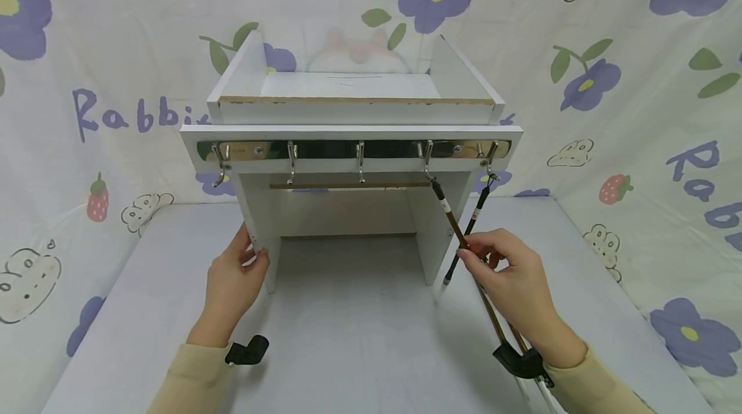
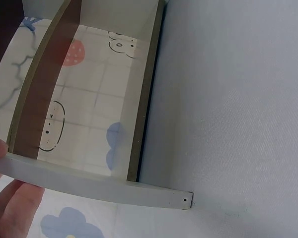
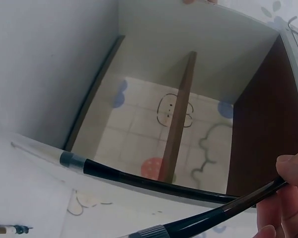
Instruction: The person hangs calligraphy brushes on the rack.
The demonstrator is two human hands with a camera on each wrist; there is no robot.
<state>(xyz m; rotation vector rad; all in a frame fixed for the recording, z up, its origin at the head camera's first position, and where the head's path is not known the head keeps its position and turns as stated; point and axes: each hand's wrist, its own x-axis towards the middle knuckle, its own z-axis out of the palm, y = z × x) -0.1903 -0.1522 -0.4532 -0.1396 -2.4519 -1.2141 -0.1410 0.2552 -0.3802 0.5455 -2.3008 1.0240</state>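
A white wooden shelf (image 1: 350, 118) stands on the table, with a shiny hook rail (image 1: 330, 149) across its front. My left hand (image 1: 234, 282) grips the shelf's left side panel, thumb and fingers on opposite faces. Between thumb and fingers, my right hand (image 1: 510, 285) pinches a brown-handled paint brush (image 1: 451, 216). That brush's dark upper end is at the fourth hook (image 1: 428, 159); I cannot tell if its loop is over it. Another brush (image 3: 134, 178), with a black handle and pale bristles, hangs from the rightmost hook (image 1: 491, 158), tip down.
Beneath my right forearm, more brown brush handles (image 1: 491, 314) lie on the white table (image 1: 348, 343). A crossbar (image 1: 348, 186) spans the shelf's open underside. Behind everything hangs a printed cloth (image 1: 359, 8). Black wrist mounts (image 1: 247, 349) sit at both sleeves.
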